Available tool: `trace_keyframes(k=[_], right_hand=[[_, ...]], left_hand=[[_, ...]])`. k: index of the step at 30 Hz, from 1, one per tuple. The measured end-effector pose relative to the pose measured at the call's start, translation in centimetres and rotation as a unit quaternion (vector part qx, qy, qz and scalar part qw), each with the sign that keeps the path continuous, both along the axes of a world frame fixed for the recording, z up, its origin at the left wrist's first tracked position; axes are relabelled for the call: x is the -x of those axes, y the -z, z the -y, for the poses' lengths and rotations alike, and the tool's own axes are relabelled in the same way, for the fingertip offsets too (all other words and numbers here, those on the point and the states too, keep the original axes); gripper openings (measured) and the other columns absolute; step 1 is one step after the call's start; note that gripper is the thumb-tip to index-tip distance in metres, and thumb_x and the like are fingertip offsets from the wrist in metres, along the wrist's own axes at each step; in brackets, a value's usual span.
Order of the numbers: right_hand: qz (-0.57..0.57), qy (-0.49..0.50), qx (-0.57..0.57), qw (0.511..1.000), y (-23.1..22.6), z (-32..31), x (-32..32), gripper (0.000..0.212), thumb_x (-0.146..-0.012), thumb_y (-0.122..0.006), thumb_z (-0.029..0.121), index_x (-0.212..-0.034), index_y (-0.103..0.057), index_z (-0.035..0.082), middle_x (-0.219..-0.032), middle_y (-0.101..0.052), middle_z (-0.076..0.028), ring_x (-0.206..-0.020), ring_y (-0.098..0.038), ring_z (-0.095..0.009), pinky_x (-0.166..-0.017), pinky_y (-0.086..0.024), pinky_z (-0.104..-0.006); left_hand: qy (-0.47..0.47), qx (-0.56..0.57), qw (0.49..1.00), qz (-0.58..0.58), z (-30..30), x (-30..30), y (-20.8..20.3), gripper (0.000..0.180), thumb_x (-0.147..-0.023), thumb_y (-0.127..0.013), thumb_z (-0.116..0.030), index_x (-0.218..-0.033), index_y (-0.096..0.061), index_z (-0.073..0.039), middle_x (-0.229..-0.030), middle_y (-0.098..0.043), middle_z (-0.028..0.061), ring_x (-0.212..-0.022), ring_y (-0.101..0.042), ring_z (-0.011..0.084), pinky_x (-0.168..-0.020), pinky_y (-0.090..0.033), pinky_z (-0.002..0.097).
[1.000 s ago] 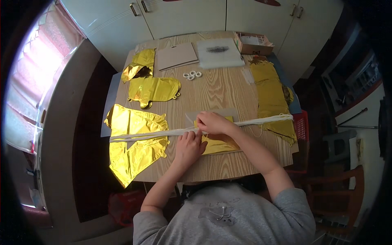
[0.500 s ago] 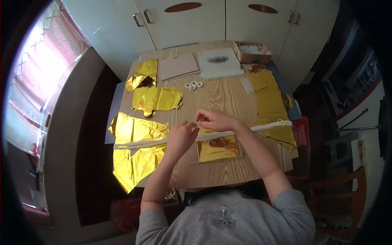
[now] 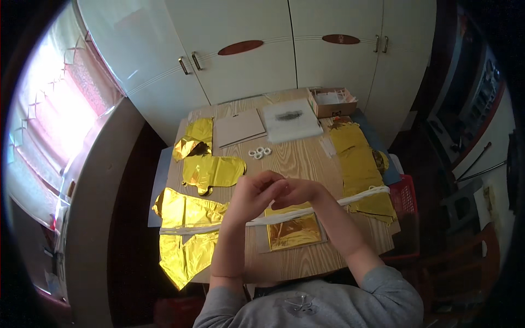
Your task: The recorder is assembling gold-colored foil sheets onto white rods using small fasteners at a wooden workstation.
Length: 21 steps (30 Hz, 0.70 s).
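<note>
My left hand (image 3: 252, 195) and my right hand (image 3: 298, 192) meet above the middle of the table, fingers curled and touching. Anything pinched between them is too small or hidden to make out. Beneath my wrists, a long bundle of white cord (image 3: 358, 196) stretches across the table from left to right. It crosses a flat gold foil balloon (image 3: 188, 254) at the left and passes the far end of a square gold foil piece on a board (image 3: 294, 232). Beyond my left hand lies another gold foil balloon (image 3: 214, 170).
Small white tape rolls (image 3: 260, 153) sit mid-table. Farther back are a beige board (image 3: 239, 127), a translucent white sheet (image 3: 292, 128) and an open cardboard box (image 3: 333, 103). More gold foil (image 3: 358, 158) covers the right side. A red plastic basket (image 3: 406, 210) stands beside the table's right edge.
The view has tilted up, so the table sits lower in the picture. My hands have come closer together, the right one now against the left.
</note>
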State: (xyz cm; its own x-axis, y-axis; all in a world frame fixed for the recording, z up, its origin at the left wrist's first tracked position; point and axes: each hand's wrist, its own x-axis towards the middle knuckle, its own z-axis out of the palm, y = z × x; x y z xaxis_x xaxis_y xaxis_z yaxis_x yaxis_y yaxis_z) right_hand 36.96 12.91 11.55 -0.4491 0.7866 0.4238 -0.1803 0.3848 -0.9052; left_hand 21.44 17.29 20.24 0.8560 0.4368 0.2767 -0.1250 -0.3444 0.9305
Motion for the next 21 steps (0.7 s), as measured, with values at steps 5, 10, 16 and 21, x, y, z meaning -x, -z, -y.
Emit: trace_keyframes(k=[5, 10, 16, 21], right_hand=[[-0.001, -0.007, 0.119, 0.993, -1.1, 0.2, -0.1, 0.017, -0.090, -0.055, 0.016, -0.103, -0.053, 0.005, -0.087, -0.054, -0.001, -0.071, -0.055, -0.010, -0.066, -0.045, -0.0238], [-0.035, 0.104, 0.146, 0.983, 0.0, -0.1, -1.7, 0.022, -0.094, -0.049, 0.026, -0.092, -0.058, 0.006, -0.067, -0.052, 0.004, -0.057, -0.052, -0.004, -0.057, -0.044, -0.0218], [0.036, 0.251, 0.118, 0.960, -3.7, 2.0, -0.7, 0.022, -0.095, -0.048, 0.021, -0.089, -0.059, 0.003, -0.059, -0.046, 0.005, -0.052, -0.043, -0.002, -0.051, -0.037, -0.0181], [-0.005, 0.398, -0.006, 0.917, -3.3, 2.0, -2.2, 0.021, -0.093, -0.051, 0.019, -0.086, -0.059, 0.001, -0.064, -0.053, 0.004, -0.056, -0.046, -0.005, -0.053, -0.040, -0.0212]], left_hand=[[-0.041, 0.150, 0.987, 0.049, -1.8, 1.2, -0.4, 0.009, -0.086, -0.057, -0.007, -0.084, -0.060, 0.001, -0.067, -0.063, 0.0067, -0.051, -0.055, 0.0097, -0.049, -0.044, 0.0190], [0.026, 0.419, 0.869, 0.263, -4.7, 1.2, 1.0, 0.022, -0.089, -0.050, -0.014, -0.105, -0.059, -0.001, -0.103, -0.063, 0.0105, -0.083, -0.058, 0.0136, -0.061, -0.045, 0.0215], [-0.339, -0.419, 0.841, 0.050, -6.6, 0.3, 2.6, 0.027, -0.080, -0.056, -0.006, -0.106, -0.062, -0.003, -0.092, -0.065, 0.0110, -0.097, -0.051, 0.0209, -0.083, -0.037, 0.0288], [-0.160, -0.185, 0.969, 0.023, -6.4, 0.8, 3.0, 0.009, -0.077, -0.058, -0.006, -0.072, -0.061, 0.000, -0.064, -0.057, 0.0080, -0.064, -0.052, 0.0173, -0.058, -0.042, 0.0302]])
